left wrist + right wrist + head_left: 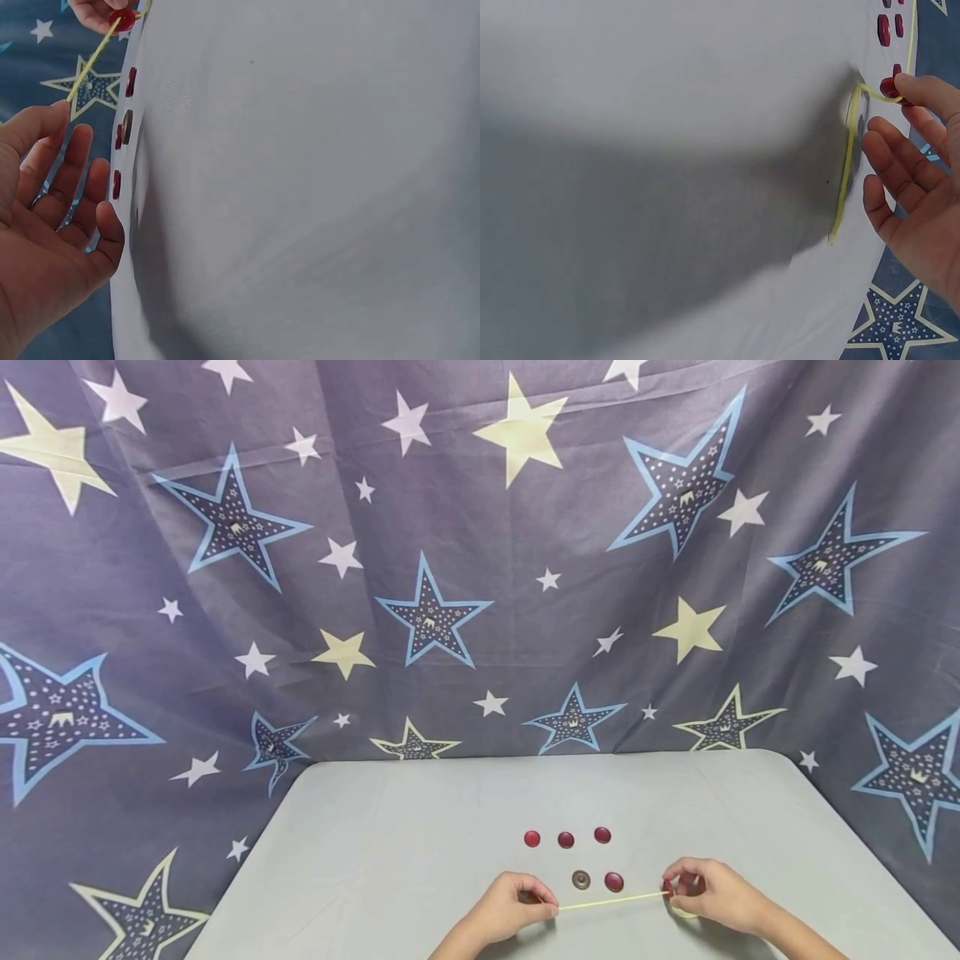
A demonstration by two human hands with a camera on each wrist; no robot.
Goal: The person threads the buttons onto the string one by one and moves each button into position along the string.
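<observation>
The left hand (pixel 517 906) pinches a yellow string (pixel 611 901), the right hand (pixel 712 892) a red button (pixel 125 22) on it, seemingly to pull the span taut. Five loose buttons (pixel 614 882) lie just beyond on the table (pixel 375 860).

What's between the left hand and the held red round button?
A thin yellow string runs straight from left hand to red round button: head and left wrist views.

The head view looks forward and down; closer wrist views share the yellow string (pixel 847 154).
</observation>
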